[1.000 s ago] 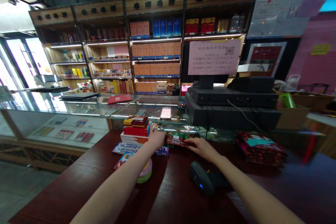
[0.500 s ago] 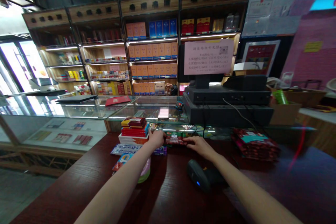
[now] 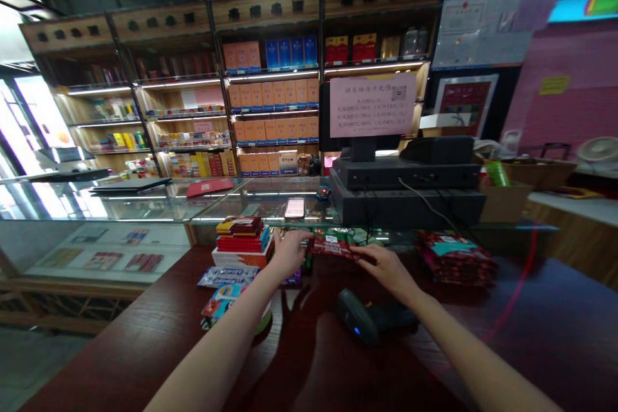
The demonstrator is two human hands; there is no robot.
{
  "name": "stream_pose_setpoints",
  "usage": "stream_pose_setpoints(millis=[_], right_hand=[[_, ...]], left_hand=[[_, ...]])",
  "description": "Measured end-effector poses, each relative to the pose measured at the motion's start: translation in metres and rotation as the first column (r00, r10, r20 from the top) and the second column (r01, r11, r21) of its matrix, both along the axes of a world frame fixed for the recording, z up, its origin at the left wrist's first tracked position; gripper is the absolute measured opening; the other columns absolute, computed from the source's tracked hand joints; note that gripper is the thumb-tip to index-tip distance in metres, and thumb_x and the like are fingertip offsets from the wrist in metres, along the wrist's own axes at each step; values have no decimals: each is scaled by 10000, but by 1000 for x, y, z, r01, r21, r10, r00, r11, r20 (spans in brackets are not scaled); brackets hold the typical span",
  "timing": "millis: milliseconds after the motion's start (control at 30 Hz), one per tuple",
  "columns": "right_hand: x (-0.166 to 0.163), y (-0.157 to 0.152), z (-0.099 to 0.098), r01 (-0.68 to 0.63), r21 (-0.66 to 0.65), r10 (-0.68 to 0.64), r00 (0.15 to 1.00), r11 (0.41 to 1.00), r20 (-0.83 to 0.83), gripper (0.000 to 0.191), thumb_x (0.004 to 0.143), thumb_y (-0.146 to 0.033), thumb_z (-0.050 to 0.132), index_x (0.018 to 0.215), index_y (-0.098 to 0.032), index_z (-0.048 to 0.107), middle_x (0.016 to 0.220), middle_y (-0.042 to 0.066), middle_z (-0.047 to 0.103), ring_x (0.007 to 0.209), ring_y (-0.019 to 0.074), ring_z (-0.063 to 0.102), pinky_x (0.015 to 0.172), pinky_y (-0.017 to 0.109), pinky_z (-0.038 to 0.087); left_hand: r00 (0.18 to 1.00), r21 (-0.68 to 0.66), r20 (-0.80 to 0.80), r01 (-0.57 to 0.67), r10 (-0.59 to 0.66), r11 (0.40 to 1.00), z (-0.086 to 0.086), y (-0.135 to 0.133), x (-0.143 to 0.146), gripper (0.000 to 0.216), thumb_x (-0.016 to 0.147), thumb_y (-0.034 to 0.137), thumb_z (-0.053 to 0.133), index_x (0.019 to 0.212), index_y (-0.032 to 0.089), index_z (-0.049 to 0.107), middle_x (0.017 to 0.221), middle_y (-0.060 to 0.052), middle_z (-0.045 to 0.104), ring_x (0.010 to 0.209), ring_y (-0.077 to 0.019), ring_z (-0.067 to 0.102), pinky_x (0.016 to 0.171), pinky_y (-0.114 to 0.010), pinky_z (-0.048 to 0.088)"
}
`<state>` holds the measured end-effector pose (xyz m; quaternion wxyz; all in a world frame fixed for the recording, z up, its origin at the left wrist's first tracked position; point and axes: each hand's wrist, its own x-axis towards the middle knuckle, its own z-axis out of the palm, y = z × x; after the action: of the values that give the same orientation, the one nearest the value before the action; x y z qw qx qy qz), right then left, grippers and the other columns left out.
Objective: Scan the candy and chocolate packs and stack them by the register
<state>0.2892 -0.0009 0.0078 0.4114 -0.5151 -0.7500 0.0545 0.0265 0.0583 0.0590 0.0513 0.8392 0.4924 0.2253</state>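
A dark red and green snack packet [image 3: 333,243] is held between my two hands over the far side of the brown counter, tilted, its right end lower. My left hand [image 3: 292,250] is closed at its left end, fingertips partly hidden. My right hand [image 3: 386,268] pinches its lower right corner. More packaging lies under my left fingers, too covered to make out. Left of that hand stands a stack of red and yellow boxes [image 3: 244,236] on white ones. Silver-blue packets [image 3: 228,276] and a colourful pack [image 3: 222,302] lie nearer. A black barcode scanner [image 3: 360,315] rests below my right hand.
A pile of dark red packets [image 3: 456,259] sits to the right. Behind the brown counter [image 3: 290,367] is a glass display counter [image 3: 255,196] with a black cash register [image 3: 405,196] on it. Lit shelves of boxes [image 3: 275,96] line the back.
The packet has risen from the counter and shifted right, with both hands moving along at its ends. The camera view has turned slightly right.
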Motion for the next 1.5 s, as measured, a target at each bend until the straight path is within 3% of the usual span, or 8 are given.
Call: stream_pose_setpoints(millis=[167,333,700,933,1133,1300,1400,1500], right_hand=[[16,-18,-12,47,116,-49,999,992,13,274,891,-263,591,1122,-272,737,1054,47,764,960,229,710,874,379,557],[26,-27,-24,67,244,-86,994,968,71,279,918,-217,551,1136,-256,720,1066,46,770,956,228,712,837,387,556],[32,-42,-16,47,380,-72,996,924,52,228,952,-183,552,1104,-249,708,998,38,763,913,205,686,805,349,529],[28,-44,-11,121,331,-91,990,936,-106,163,955,-306,582,975,-265,739,850,25,729,800,201,667,720,326,525],[20,-41,-8,242,275,-165,948,930,-273,286,904,-497,611,840,-253,746,857,61,673,822,226,648,735,345,540],[18,-39,-14,232,130,-168,911,964,-378,330,872,-546,619,868,-239,742,896,59,737,850,244,684,795,359,558],[18,-37,-17,262,80,-205,883,962,-423,352,839,-562,642,878,-228,749,911,55,751,864,253,692,817,359,551],[16,-36,-16,278,26,-236,858,960,-457,363,817,-567,658,863,-220,750,899,48,754,851,253,694,810,348,540]], left_hand=[[993,32,107,42,-45,999,-23,-19,15,646,709,-35,426,1231,279,641,1319,-47,649,1277,-254,548,1157,-669,182],[934,125,324,115,-150,985,-51,-29,26,546,783,1,493,1227,286,636,1276,-53,673,1290,-269,535,1160,-717,83],[904,325,355,119,-238,938,-73,-31,29,321,877,110,595,1102,318,689,1105,5,747,1179,-209,604,1196,-614,118],[889,284,414,77,-195,956,-78,-31,34,151,864,190,661,953,302,709,971,29,743,1090,-203,624,1183,-583,160],[830,262,547,-45,-110,964,-68,-35,43,38,840,256,688,812,235,673,1003,-28,706,992,-214,626,1022,-475,417],[817,165,574,-40,-63,986,-68,-37,48,25,875,255,638,887,255,660,1007,4,722,1019,-198,642,1160,-551,240],[819,160,573,-60,-43,985,-68,-38,50,49,870,265,648,917,253,655,974,7,717,1004,-193,645,1171,-550,222],[813,193,581,-76,-51,978,-67,-39,52,206,871,260,657,1074,253,619,937,12,717,983,-184,649,1174,-542,217]])
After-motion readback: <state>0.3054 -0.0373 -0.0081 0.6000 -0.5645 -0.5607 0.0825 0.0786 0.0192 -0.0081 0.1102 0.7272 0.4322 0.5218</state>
